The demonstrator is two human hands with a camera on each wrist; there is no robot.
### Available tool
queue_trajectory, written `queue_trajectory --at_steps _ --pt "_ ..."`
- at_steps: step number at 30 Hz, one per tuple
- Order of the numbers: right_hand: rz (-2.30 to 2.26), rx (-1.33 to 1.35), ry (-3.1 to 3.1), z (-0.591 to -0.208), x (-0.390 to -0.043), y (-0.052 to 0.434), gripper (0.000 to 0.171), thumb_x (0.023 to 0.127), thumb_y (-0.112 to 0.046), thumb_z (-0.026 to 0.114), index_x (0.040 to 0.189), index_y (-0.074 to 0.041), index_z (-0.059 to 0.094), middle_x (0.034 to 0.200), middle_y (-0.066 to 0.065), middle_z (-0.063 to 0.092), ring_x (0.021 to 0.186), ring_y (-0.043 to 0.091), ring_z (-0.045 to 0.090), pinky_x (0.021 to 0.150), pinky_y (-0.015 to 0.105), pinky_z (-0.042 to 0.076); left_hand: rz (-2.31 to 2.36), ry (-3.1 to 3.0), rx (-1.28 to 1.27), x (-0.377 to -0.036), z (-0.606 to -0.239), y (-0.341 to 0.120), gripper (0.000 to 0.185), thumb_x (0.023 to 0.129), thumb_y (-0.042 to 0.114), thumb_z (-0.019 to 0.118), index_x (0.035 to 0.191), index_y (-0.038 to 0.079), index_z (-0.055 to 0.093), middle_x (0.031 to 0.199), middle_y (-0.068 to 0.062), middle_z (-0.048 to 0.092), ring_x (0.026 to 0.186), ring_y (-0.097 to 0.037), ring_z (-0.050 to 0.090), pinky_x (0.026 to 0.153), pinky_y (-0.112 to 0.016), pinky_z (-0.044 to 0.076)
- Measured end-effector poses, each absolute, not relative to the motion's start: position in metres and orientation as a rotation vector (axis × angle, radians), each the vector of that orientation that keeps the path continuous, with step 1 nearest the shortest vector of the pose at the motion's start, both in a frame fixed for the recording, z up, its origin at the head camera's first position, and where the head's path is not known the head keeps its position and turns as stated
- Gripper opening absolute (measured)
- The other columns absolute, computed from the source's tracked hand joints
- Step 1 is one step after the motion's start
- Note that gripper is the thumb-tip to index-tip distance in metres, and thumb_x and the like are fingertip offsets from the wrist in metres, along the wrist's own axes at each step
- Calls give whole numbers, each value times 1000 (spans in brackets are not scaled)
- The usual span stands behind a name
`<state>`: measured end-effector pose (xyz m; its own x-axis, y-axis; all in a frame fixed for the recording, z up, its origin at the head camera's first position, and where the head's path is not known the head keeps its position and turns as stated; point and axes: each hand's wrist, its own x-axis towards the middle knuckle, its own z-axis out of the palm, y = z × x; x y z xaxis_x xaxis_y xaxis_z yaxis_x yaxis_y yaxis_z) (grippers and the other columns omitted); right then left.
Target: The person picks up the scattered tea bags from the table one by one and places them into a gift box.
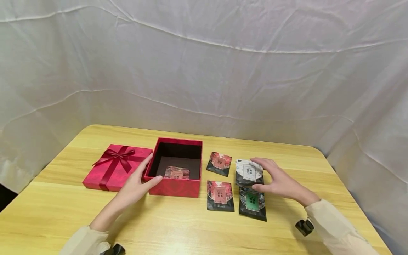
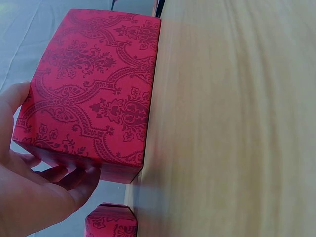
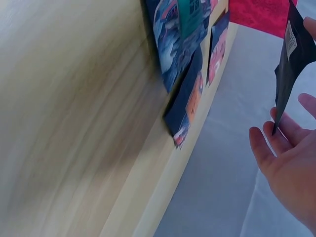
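At the front left corner of an open red gift box (image 1: 175,187), my left hand (image 1: 135,184) grips, with the thumb near the front rim and the fingers along the left side. The box's patterned outer wall (image 2: 94,89) fills much of the left wrist view. Inside lies one reddish tea packet (image 1: 178,172). Over on the right, my right hand (image 1: 280,182) holds a black-and-white tea packet (image 1: 249,171) between thumb and fingers. Its dark back (image 3: 294,54) shows in the right wrist view, raised above the table. Just in front lies a green-labelled packet (image 1: 252,203).
A red box lid (image 1: 127,170) with a dark red bow lies left of the box. Two red-labelled packets (image 1: 220,196) lie between the box and my right hand. An orange-labelled packet (image 3: 190,101) shows in the right wrist view. A pale curtain (image 1: 204,88) hangs behind the wooden table (image 1: 191,226).
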<state>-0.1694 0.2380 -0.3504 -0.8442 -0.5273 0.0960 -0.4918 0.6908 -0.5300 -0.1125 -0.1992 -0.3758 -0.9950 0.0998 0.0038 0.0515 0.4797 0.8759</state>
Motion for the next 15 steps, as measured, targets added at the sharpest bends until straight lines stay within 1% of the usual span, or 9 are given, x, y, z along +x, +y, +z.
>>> queue_trajectory --at_steps 8,15 --pt "-873 -888 2807 -347 -169 228 79 82 -34 77 146 -8 39 145 19 38 130 41 35 97 68 33 1579 2656 139 -113 -376 -199 84 93 37 64 157 20 13 158 -17 17 141 -45 15 103 -69 22" --pt "-885 -939 2790 -345 -169 219 80 80 -34 78 146 -9 40 145 18 39 130 39 36 97 67 34 1580 2651 131 -113 -377 -200 85 92 39 64 157 21 13 158 -17 17 141 -44 15 103 -69 21"
